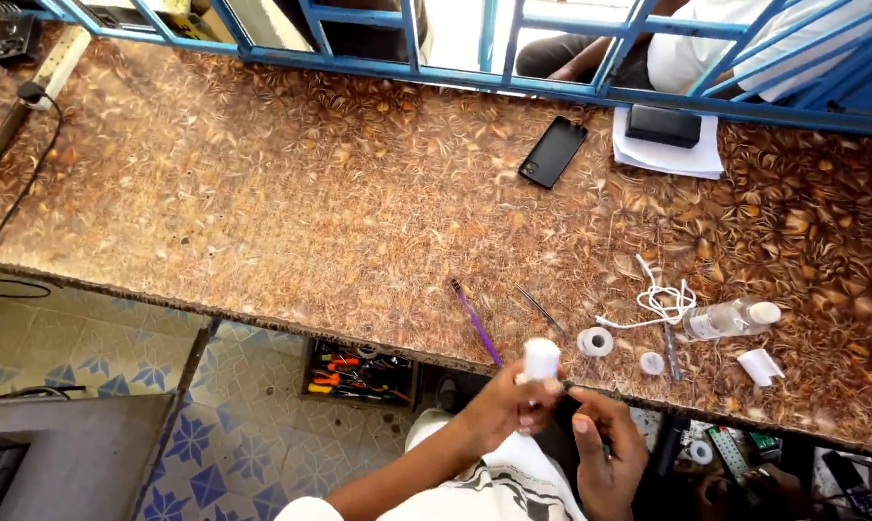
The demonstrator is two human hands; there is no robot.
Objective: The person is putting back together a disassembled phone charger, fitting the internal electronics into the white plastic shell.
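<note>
Brown patterned worktop [311,212] fills most of my view, with a blue metal frame [552,82] along its far edge and patterned floor tiles [233,405] below its near edge.

Left hand [508,405] comes up from the lower middle, forearm angled up and to the right, wrist bent. Its fingers are wrapped around a small white bottle [540,362], held upright just off the near edge of the worktop. Grip is closed on the bottle.

Right hand [605,449] sits just beside the left, below and to the right of the bottle. Fingers are curled and the thumb points up toward the bottle's base. Something small and dark shows at the fingertips; I cannot tell what it is, or whether the hand is pinching it.

On the worktop near the hands: a purple pen [476,323], a roll of white tape [595,342], a coiled white cable [663,301], a clear plastic bottle [730,318] lying on its side. Further back lie a black phone [553,151] and a dark box on white paper [667,145].

A tray of tools [359,374] sits on the floor under the worktop.
</note>
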